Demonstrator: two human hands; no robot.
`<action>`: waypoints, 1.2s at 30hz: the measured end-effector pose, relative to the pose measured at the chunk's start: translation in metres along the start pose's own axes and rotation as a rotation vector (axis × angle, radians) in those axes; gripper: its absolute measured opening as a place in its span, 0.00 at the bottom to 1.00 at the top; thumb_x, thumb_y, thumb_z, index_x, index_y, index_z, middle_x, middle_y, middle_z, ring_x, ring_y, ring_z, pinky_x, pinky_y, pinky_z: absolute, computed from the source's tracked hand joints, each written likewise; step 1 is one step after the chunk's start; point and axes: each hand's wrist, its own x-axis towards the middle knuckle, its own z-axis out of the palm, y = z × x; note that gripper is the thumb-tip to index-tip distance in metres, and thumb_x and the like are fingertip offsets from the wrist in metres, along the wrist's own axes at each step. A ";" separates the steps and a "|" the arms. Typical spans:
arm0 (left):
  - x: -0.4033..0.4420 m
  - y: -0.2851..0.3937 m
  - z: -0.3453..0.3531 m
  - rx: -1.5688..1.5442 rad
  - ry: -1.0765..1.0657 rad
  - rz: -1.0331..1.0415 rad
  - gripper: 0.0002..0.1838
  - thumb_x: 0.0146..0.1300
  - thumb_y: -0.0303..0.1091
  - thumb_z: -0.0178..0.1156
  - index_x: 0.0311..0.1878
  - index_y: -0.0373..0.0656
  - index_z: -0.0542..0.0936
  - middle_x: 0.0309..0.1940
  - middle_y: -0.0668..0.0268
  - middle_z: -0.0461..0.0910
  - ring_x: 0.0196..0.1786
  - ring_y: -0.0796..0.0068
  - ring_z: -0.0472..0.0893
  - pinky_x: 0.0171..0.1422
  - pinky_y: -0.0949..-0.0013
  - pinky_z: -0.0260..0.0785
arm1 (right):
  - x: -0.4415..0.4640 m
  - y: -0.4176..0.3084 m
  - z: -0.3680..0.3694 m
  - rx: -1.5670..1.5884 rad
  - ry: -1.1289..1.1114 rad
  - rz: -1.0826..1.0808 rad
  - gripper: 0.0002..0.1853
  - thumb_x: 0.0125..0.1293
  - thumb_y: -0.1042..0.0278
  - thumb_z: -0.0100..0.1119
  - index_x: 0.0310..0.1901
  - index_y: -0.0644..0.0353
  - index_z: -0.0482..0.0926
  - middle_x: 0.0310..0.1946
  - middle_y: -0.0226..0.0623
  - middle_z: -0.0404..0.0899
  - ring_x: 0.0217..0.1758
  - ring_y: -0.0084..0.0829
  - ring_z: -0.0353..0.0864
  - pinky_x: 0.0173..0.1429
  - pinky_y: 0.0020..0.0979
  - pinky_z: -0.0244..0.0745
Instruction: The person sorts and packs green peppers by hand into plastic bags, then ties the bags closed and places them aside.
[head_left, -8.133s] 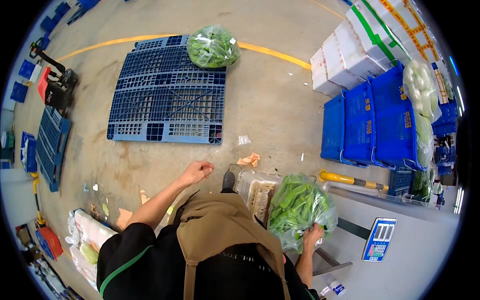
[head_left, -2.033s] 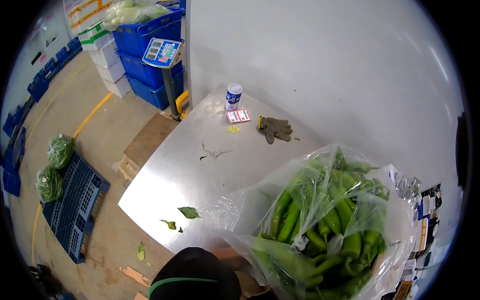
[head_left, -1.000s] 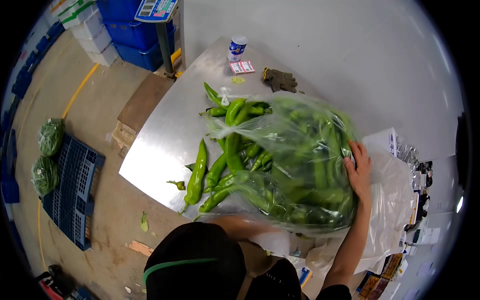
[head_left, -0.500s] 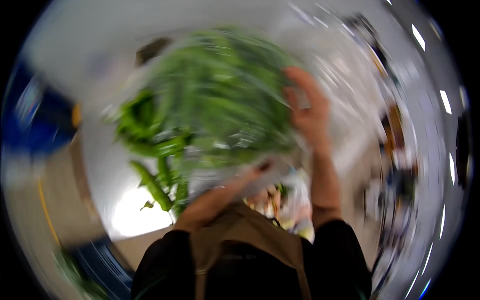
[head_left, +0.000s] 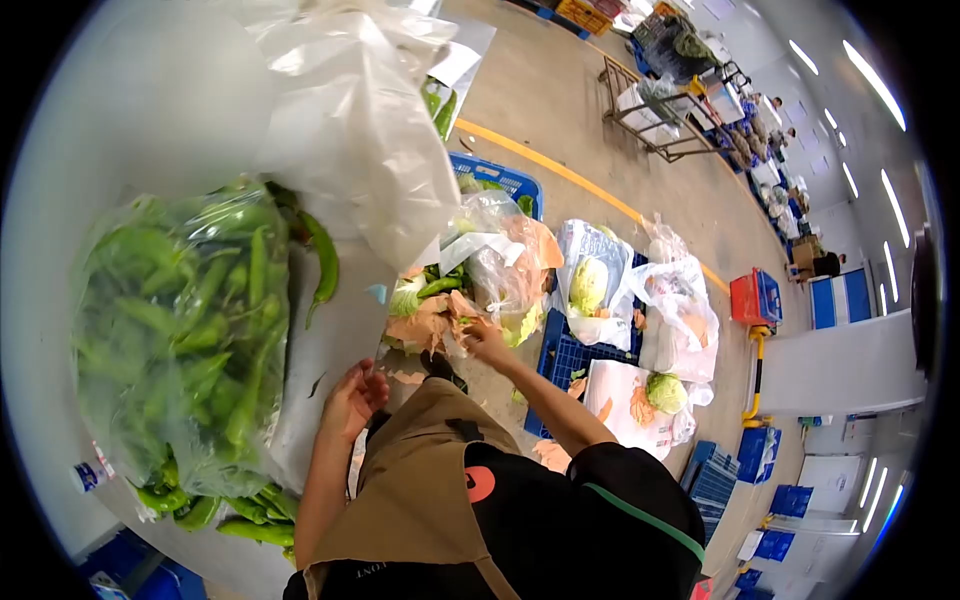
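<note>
A clear plastic bag of green peppers (head_left: 185,320) lies on the metal table (head_left: 335,320), to the left of my hands. My left hand (head_left: 352,398) is at the table's edge, fingers loosely curled and apart, with nothing visible in it. Lower and to the right, my right hand (head_left: 488,345) reaches over a heap of brown scraps (head_left: 430,325), fingers stretched toward it; I see nothing held. Green peppers and leaves lie among these scraps. A single long pepper (head_left: 322,262) rests on the table beside the bag, and loose peppers (head_left: 250,530) lie below it.
Whitish plastic sheeting (head_left: 350,130) covers the table's far part. A blue crate (head_left: 520,185) stands on the floor behind the scraps. Bagged cabbages (head_left: 588,285) sit on a blue pallet (head_left: 560,365) to the right. Farther off are a metal cart (head_left: 665,150) and a red crate (head_left: 745,298).
My hands have left the bag of peppers, which now lies at the left of the view. My right hand has moved over the scraps, and the view has swung right.
</note>
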 end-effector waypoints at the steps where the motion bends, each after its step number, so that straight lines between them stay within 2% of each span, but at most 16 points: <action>1: 0.000 -0.002 0.005 0.020 0.012 -0.007 0.15 0.68 0.40 0.48 0.54 0.45 0.70 0.39 0.61 0.80 0.40 0.67 0.80 0.45 0.64 0.75 | 0.017 0.028 -0.014 0.119 0.066 0.114 0.19 0.61 0.68 0.50 0.53 0.65 0.73 0.32 0.37 0.79 0.28 0.26 0.79 0.32 0.27 0.74; 3: 0.001 -0.006 0.018 0.053 0.039 -0.011 0.16 0.68 0.41 0.48 0.54 0.45 0.70 0.39 0.61 0.79 0.40 0.66 0.80 0.45 0.64 0.74 | 0.045 0.067 -0.053 0.356 0.208 0.352 0.20 0.61 0.67 0.52 0.54 0.65 0.72 0.32 0.38 0.78 0.27 0.27 0.79 0.27 0.27 0.74; 7: 0.019 -0.024 0.041 0.092 0.135 -0.012 0.17 0.67 0.40 0.51 0.54 0.42 0.70 0.40 0.59 0.79 0.41 0.66 0.80 0.45 0.64 0.74 | 0.143 0.178 -0.112 0.262 0.420 0.308 0.27 0.55 0.66 0.60 0.57 0.65 0.68 0.34 0.39 0.75 0.25 0.28 0.77 0.21 0.28 0.71; 8: 0.027 -0.032 0.046 0.076 0.179 -0.020 0.18 0.66 0.40 0.52 0.55 0.41 0.70 0.39 0.58 0.79 0.41 0.66 0.80 0.46 0.64 0.74 | 0.182 0.225 -0.121 0.027 0.499 0.198 0.30 0.53 0.65 0.62 0.58 0.66 0.67 0.39 0.43 0.75 0.31 0.31 0.78 0.24 0.30 0.72; 9: 0.037 -0.042 0.050 0.061 0.211 -0.021 0.18 0.66 0.39 0.52 0.55 0.41 0.70 0.39 0.58 0.79 0.41 0.66 0.80 0.46 0.64 0.74 | 0.203 0.219 -0.136 -0.094 0.526 0.227 0.33 0.50 0.63 0.63 0.58 0.67 0.67 0.44 0.48 0.75 0.40 0.40 0.79 0.38 0.34 0.76; 11: 0.062 -0.065 0.053 0.034 0.274 -0.022 0.17 0.66 0.39 0.52 0.55 0.41 0.70 0.39 0.58 0.79 0.41 0.66 0.80 0.46 0.64 0.74 | 0.246 0.196 -0.165 -0.137 0.489 0.153 0.37 0.45 0.61 0.66 0.57 0.71 0.67 0.52 0.56 0.71 0.58 0.51 0.69 0.63 0.38 0.62; 15: 0.130 -0.115 0.042 0.184 0.501 -0.107 0.20 0.63 0.34 0.56 0.58 0.41 0.69 0.42 0.60 0.77 0.42 0.68 0.79 0.45 0.67 0.74 | 0.348 0.214 -0.200 -0.400 0.574 -0.072 0.44 0.42 0.63 0.69 0.61 0.69 0.59 0.59 0.56 0.63 0.64 0.52 0.60 0.68 0.41 0.55; 18: 0.198 -0.143 -0.021 0.805 0.724 -0.089 0.31 0.57 0.32 0.62 0.63 0.42 0.63 0.51 0.59 0.71 0.46 0.71 0.77 0.46 0.70 0.72 | 0.400 0.211 -0.221 -0.449 0.486 0.129 0.54 0.43 0.60 0.71 0.67 0.65 0.46 0.63 0.60 0.56 0.65 0.54 0.60 0.66 0.43 0.60; 19: 0.219 -0.142 -0.037 0.780 0.731 -0.028 0.44 0.50 0.32 0.68 0.68 0.44 0.54 0.61 0.57 0.62 0.54 0.70 0.72 0.51 0.68 0.70 | 0.411 0.208 -0.225 -0.443 0.469 0.176 0.55 0.43 0.58 0.72 0.67 0.65 0.44 0.65 0.59 0.52 0.66 0.53 0.59 0.67 0.41 0.59; 21: 0.264 -0.143 -0.098 1.023 0.830 -0.029 0.58 0.42 0.33 0.73 0.72 0.48 0.43 0.67 0.50 0.53 0.63 0.51 0.61 0.60 0.55 0.65 | 0.427 0.215 -0.224 -0.524 0.533 0.213 0.49 0.43 0.60 0.72 0.65 0.66 0.53 0.64 0.58 0.57 0.65 0.52 0.60 0.66 0.40 0.60; 24: 0.328 -0.130 -0.143 1.240 0.695 0.162 0.63 0.38 0.33 0.75 0.71 0.43 0.38 0.69 0.51 0.48 0.69 0.55 0.54 0.67 0.57 0.57 | 0.434 0.244 -0.227 -0.360 0.254 0.098 0.35 0.47 0.63 0.68 0.56 0.68 0.68 0.50 0.52 0.73 0.54 0.44 0.73 0.58 0.37 0.68; 27: 0.396 -0.136 -0.139 1.193 0.922 0.127 0.53 0.39 0.35 0.74 0.67 0.38 0.52 0.61 0.52 0.62 0.64 0.60 0.64 0.63 0.64 0.60 | 0.424 0.271 -0.220 0.284 0.128 0.222 0.18 0.53 0.66 0.62 0.43 0.68 0.77 0.28 0.38 0.78 0.32 0.31 0.78 0.39 0.28 0.70; 30: 0.432 -0.153 -0.141 1.330 0.951 0.110 0.34 0.46 0.36 0.69 0.55 0.34 0.68 0.48 0.49 0.74 0.55 0.58 0.73 0.57 0.64 0.65 | 0.355 0.229 -0.250 0.425 0.375 0.038 0.12 0.58 0.71 0.54 0.41 0.69 0.78 0.26 0.32 0.77 0.26 0.22 0.73 0.32 0.26 0.68; 32: 0.448 -0.167 -0.104 1.552 1.061 0.047 0.20 0.52 0.36 0.64 0.44 0.32 0.76 0.37 0.47 0.78 0.47 0.56 0.78 0.51 0.62 0.67 | 0.307 0.204 -0.254 0.651 0.500 0.083 0.13 0.60 0.72 0.52 0.45 0.68 0.77 0.30 0.30 0.77 0.28 0.22 0.73 0.35 0.25 0.69; 33: 0.450 -0.169 -0.062 1.466 0.934 0.203 0.12 0.57 0.33 0.58 0.36 0.30 0.76 0.33 0.43 0.77 0.43 0.50 0.77 0.44 0.56 0.67 | 0.289 0.204 -0.247 0.641 0.563 0.050 0.13 0.61 0.72 0.52 0.46 0.68 0.76 0.32 0.30 0.77 0.30 0.22 0.74 0.37 0.24 0.69; 36: 0.497 -0.159 -0.013 1.651 0.484 0.826 0.14 0.59 0.36 0.59 0.29 0.31 0.78 0.28 0.50 0.76 0.36 0.51 0.74 0.42 0.55 0.64 | 0.244 0.252 -0.218 0.296 0.546 0.173 0.17 0.62 0.72 0.51 0.52 0.69 0.73 0.46 0.36 0.76 0.47 0.26 0.74 0.51 0.26 0.68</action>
